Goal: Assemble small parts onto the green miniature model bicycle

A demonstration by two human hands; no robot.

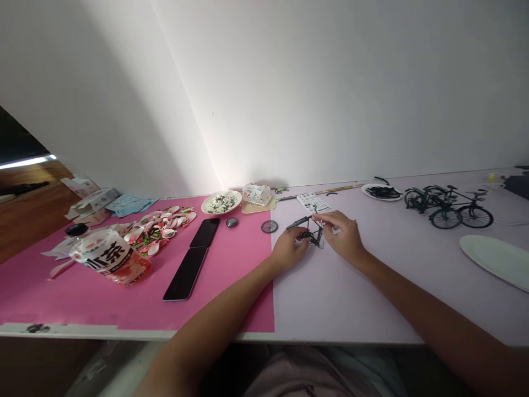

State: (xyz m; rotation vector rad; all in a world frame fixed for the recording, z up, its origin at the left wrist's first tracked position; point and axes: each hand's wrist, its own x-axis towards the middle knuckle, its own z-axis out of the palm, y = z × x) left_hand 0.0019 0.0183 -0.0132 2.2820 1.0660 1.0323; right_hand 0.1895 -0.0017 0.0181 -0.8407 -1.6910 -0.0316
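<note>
Both my forearms come in from the bottom edge and angle toward each other, so my hands meet over the lilac mat (351, 298) in the middle of the desk (124, 332). My left hand (289, 251) lies low with its wrist on the mat near the seam with the pink mat (231, 298). Its fingers are curled in and closed around the lower side of the frame (314, 236), a small dark model-bike frame standing up between my two hands. My right hand (343, 237) comes over from the other side, knuckles up and wrist slightly raised, with thumb and fingers pinched together on the top of the frame. There's a bit of white under that hand, but it's too small to tell what it is. A dark rod (298, 223) sticks out up-left from the frame, just above my left fingers. A loose wheel (269, 226) lies just left of my left hand, right on the seam. The parts sheet (314, 202) lies just behind the frame. Off to the right stand two finished bikes (448, 207), with a plate of black bits (382, 192) behind them. Two phones (194, 256) lie end to end on the pink mat, and a bottle (111, 256) lies on its side further left.
</note>
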